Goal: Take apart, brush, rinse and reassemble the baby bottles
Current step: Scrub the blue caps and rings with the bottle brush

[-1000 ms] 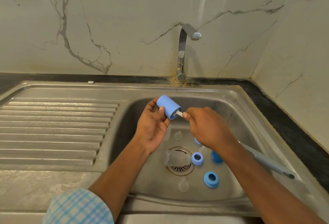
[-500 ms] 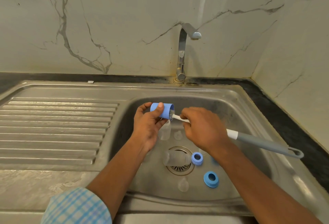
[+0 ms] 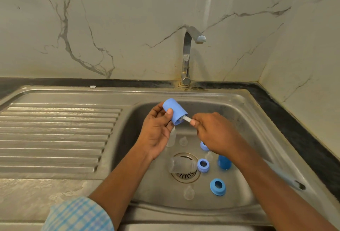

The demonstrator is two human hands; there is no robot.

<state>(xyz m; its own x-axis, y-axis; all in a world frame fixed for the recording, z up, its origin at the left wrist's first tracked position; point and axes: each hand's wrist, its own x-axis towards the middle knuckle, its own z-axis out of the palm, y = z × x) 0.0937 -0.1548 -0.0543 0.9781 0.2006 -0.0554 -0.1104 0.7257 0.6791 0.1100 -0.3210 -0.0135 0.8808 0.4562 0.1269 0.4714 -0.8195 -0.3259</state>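
**Brush head inside the blue cap, over the sink**

We hold the blue cap (image 3: 174,110) in our left hand (image 3: 157,133), just above the middle of the frame and over the back of the sink basin (image 3: 244,120). Our thumb lies across the cap's side and our fingers curl round behind it. The cap is tilted, its open mouth facing the lower right.

Our right hand (image 3: 216,133), just right of centre, pinches the white stem of the bottle brush (image 3: 187,119) between the thumb and curled fingers, close beside the cap's mouth. The brush head sits inside the cap, and only a little bristle shows at the rim. The grey handle runs out under our right forearm toward the lower right, blurred.

Below the hands, a clear bottle (image 3: 182,165) lies on its side over the drain (image 3: 185,176). A light blue ring (image 3: 203,165) sits just beside the bottle's right end. A second ring (image 3: 218,186) lies apart, further to the lower right. A third ring (image 3: 203,146) is partly hidden under our right hand.

A darker blue cap (image 3: 224,161) stands near our right wrist. Two clear teats (image 3: 183,140) (image 3: 189,192) lie on the basin floor. Another bottle (image 3: 172,137) is half hidden behind our left hand, and we cannot tell how it stands.

The tap (image 3: 187,56) rises at upper centre and the ribbed drainboard (image 3: 55,135) fills the left.
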